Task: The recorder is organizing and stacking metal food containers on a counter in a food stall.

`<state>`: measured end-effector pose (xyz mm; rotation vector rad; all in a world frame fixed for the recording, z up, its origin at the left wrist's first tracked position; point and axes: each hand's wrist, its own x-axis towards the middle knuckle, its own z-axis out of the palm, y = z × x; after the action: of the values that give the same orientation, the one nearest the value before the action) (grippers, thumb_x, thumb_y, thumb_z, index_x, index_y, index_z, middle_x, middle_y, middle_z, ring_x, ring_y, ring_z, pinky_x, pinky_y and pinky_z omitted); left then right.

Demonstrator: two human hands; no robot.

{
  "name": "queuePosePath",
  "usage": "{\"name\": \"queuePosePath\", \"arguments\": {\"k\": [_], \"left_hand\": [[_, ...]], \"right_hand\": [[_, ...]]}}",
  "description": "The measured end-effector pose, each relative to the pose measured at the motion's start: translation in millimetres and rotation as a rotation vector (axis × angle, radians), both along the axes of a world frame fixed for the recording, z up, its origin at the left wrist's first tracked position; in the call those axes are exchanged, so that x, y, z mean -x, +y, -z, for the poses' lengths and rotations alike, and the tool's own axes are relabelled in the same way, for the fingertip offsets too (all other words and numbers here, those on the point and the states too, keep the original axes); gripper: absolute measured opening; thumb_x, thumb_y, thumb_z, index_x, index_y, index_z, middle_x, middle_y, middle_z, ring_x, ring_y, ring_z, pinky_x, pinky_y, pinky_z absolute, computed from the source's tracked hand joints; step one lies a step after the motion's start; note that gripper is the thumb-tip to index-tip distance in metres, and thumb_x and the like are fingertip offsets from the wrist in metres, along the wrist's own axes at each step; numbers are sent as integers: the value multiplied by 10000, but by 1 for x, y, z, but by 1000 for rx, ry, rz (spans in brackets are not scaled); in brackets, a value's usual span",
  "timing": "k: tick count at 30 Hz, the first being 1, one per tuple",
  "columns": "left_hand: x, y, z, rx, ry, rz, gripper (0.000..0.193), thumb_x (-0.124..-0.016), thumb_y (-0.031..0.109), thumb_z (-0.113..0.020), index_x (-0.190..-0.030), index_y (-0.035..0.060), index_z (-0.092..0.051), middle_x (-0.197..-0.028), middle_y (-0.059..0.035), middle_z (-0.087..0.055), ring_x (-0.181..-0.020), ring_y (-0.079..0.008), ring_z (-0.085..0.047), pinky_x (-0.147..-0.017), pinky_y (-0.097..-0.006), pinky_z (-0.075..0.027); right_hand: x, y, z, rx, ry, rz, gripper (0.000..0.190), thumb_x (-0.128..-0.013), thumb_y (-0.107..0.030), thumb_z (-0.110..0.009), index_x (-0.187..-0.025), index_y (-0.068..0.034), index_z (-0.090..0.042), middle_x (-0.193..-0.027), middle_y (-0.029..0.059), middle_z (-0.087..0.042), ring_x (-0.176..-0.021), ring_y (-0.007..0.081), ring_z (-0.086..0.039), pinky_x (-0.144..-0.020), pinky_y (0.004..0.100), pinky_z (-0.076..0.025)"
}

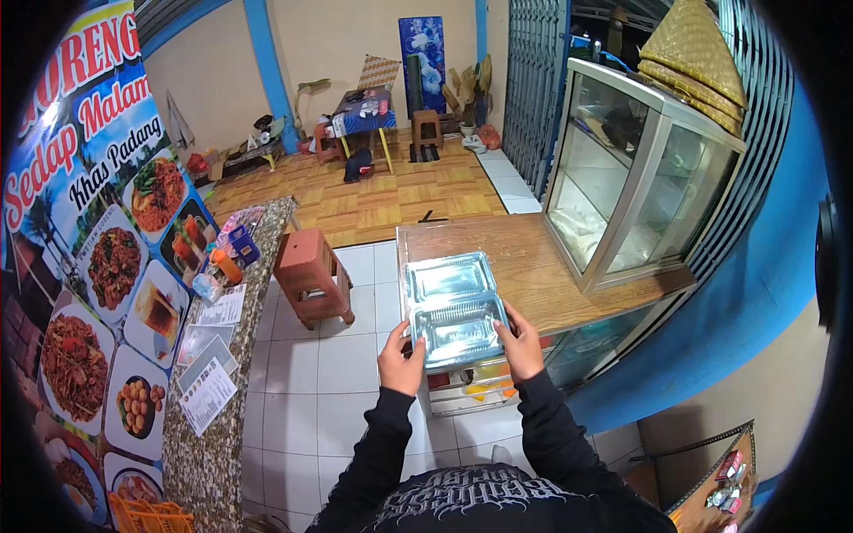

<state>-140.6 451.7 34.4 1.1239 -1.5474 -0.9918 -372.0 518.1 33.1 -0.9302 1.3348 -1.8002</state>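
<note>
My left hand (401, 363) and my right hand (522, 343) grip opposite sides of a clear plastic hinged food container (460, 331), thumbs at its rim. Its ribbed tray half lies nearer me. The lid half (450, 278), folded back flat, points away from me. No food shows inside the container. It is at the left end of a wood-grain cabinet top (513, 266); whether it rests there or is held just above, I cannot tell.
A glass display case (610, 186) stands on the cabinet, with woven cone-shaped covers (693, 66) on top. Left are a red plastic stool (310, 276) and a speckled stone counter (220, 373) bearing printed sheets and an orange bottle (226, 265). A food banner (100, 266) hangs beyond.
</note>
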Motion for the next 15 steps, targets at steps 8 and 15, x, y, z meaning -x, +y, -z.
{"name": "queuePosePath", "arguments": {"k": [8, 15], "left_hand": [[-23, 69, -21, -402, 491, 155, 634, -959, 15, -669, -1548, -53, -446, -1377, -176, -600, -1239, -213, -592, -1061, -330, -479], [-39, 106, -22, -379, 349, 426, 734, -1035, 31, -608, -1663, -39, -236, -1580, -159, -479, -1353, -190, -539, -1147, -314, -397]], "right_hand": [[-34, 77, -38, -40, -204, -80, 567, -1044, 0, -613, -1570, 85, -421, -1490, 172, -595, -1300, 173, -596, -1113, 297, -455], [-44, 136, -35, -107, -56, 21, 593, -1054, -40, -633, -1588, 71, -399, -1517, 156, -579, -1327, 155, -565, -1117, 280, -427]]}}
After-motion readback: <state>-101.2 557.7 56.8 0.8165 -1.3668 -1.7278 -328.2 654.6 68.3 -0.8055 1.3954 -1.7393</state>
